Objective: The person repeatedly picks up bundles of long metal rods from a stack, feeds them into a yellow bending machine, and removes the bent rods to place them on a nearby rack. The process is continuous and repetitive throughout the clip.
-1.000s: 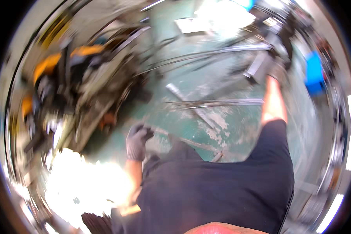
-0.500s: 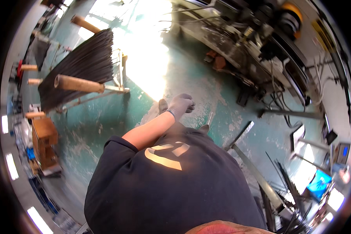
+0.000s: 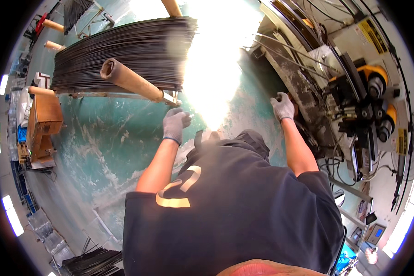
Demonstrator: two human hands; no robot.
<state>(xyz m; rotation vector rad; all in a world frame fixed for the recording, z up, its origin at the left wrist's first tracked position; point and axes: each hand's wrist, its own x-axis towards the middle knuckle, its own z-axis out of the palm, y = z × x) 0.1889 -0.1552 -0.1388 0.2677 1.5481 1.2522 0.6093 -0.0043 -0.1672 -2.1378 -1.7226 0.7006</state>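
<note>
My left hand (image 3: 175, 125), in a pale grey knitted glove, hangs over the green floor with its fingers loosely bent and nothing visible in them. Nearest to it is the lower end of a brown cardboard tube (image 3: 133, 80), which sticks out from a rack below a thick stack of thin black strips (image 3: 124, 55). Out to the right, my right hand (image 3: 283, 107) wears the same kind of glove. Its fingers are half curled, the thumb stands apart, and it holds nothing. It is close to the machine's long frame (image 3: 280, 64), though I cannot tell whether they touch.
Machinery with black and orange cylindrical units (image 3: 377, 80) and cables runs along the right. A brown wooden cabinet (image 3: 46, 119) stands at the left. More black strips (image 3: 94, 262) lie at lower left. Glaring sunlight (image 3: 216, 69) covers part of the worn green floor (image 3: 119, 138).
My view has turned, bringing the strip stack and the machine nearer. My hands, close together before, are now wide apart, and my right forearm has come into sight.
</note>
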